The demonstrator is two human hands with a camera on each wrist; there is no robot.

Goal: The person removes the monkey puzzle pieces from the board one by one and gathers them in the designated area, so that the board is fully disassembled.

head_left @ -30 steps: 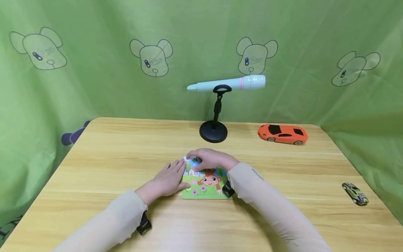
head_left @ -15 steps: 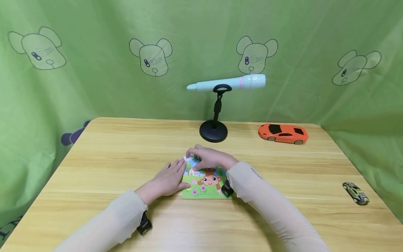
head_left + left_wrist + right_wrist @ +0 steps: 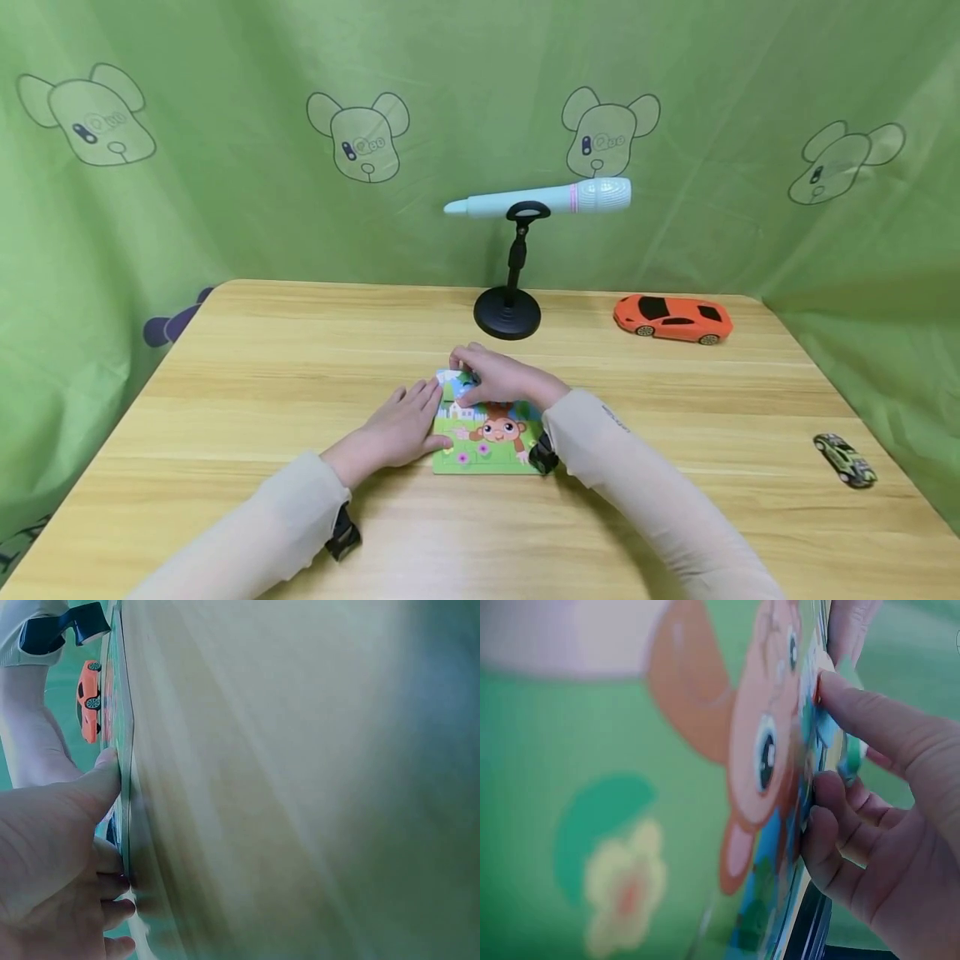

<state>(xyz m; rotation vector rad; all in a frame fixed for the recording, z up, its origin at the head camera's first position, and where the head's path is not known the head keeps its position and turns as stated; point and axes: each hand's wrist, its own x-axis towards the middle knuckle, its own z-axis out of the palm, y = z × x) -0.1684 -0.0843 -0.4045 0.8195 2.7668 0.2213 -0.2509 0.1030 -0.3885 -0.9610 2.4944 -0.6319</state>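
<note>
A person's left hand (image 3: 401,425) lies flat with fingers straight against the left edge of a monkey puzzle (image 3: 487,437) at table (image 3: 262,367) centre, while the right hand (image 3: 498,379) curls onto a puzzle piece (image 3: 459,385) at the board's eleven o'clock corner. The right-wrist view alone shows thumb and fingers (image 3: 840,817) pinching that piece; an orange toy car (image 3: 671,319) sits at two o'clock.

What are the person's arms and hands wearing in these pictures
Both arms wear long, close-fitting beige sleeves down to the wrists. The right sleeve has a small dark marking near the wrist. Each wrist carries a black strap: the left wrist strap and the right wrist strap. The left hand and right hand are bare, with no gloves or rings visible.
</note>
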